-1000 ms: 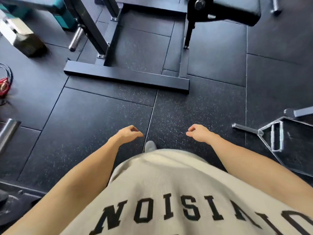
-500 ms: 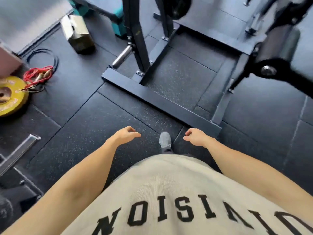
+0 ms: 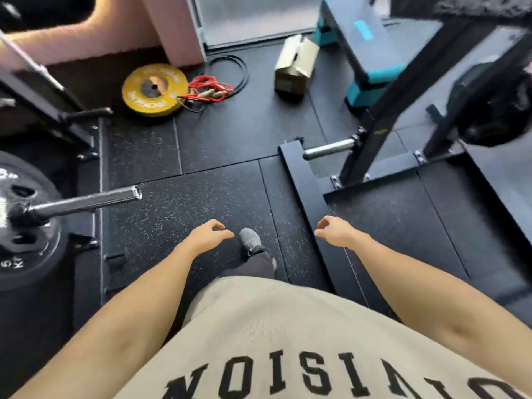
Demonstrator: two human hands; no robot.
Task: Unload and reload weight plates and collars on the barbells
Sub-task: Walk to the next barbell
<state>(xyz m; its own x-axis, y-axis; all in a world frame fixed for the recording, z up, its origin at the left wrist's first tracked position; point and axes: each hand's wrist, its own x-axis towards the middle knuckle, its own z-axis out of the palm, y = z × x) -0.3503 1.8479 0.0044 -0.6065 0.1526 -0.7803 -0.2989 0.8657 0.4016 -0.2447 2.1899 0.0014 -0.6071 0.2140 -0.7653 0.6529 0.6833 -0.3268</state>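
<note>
A black weight plate (image 3: 20, 223) sits on a barbell (image 3: 83, 201) at the left, and the bar's bare end sticks out toward the middle. A yellow plate (image 3: 154, 89) lies flat on the dark floor (image 3: 230, 139) farther away, touching a red jump rope (image 3: 210, 89). The left hand (image 3: 207, 236) and right hand (image 3: 334, 231) hang out in front, fingers loosely curled, holding nothing. A cardboard box (image 3: 295, 64) lies near a rack (image 3: 380, 133).

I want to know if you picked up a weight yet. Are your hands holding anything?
No, nothing is held. The left hand and right hand hang loosely curled over the floor, apart from the barbell sleeve and the yellow plate.
</note>
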